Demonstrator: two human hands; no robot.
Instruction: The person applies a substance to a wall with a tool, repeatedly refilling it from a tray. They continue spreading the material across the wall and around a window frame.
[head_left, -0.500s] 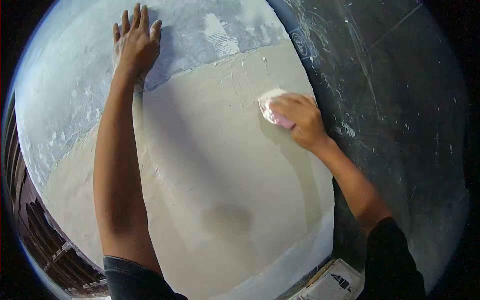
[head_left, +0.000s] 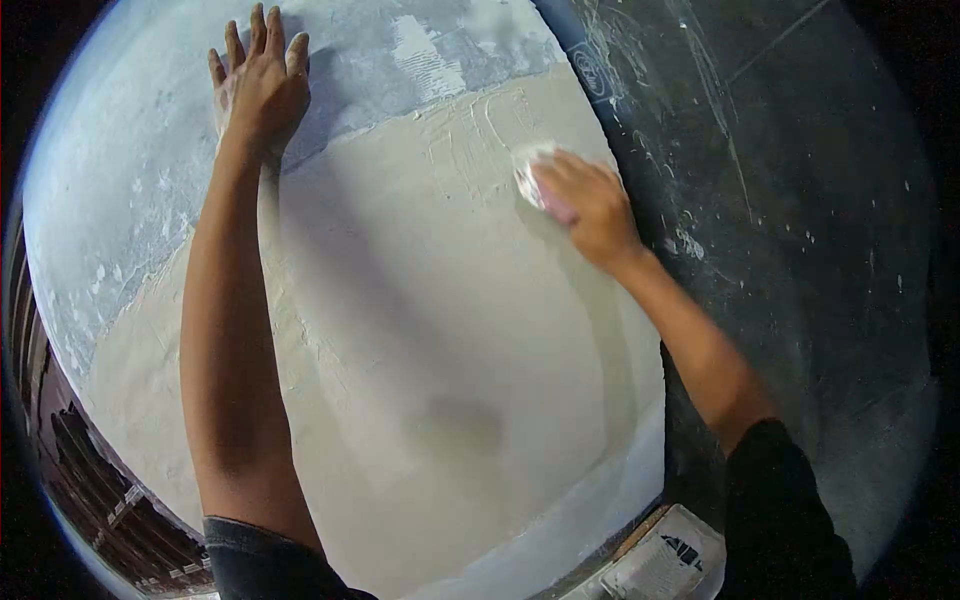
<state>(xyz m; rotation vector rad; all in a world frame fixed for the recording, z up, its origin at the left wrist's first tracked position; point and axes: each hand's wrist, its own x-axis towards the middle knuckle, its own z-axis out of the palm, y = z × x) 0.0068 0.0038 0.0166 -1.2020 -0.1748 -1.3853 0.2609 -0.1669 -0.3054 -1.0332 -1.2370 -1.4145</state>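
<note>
A broad pale sheet (head_left: 370,80) fills the middle of the head view, and much of it bears a cream paste coat (head_left: 450,300). Its top part is bare grey-white with dried white patches. At the top left my left hand (head_left: 262,95) lies flat on this bare part, fingers spread. My right hand (head_left: 600,205) is closed around a pink pad (head_left: 556,205) smeared with white paste, pressed against the coat near the sheet's right edge. Motion blurs the pad, and my fingers hide part of it. Thin paste ridges run just left of it.
A dark surface (head_left: 800,250) with white smears and scratches lies along the sheet's right edge. At the bottom right sits a whitish container (head_left: 670,555) with a black mark. Dark brown curved strips (head_left: 85,490) show beyond the lower left edge.
My right hand has moved slightly up with the pink pad, and more ridges show in the paste beside it. My left hand stays flat on the sheet. The whole view has shifted a little.
</note>
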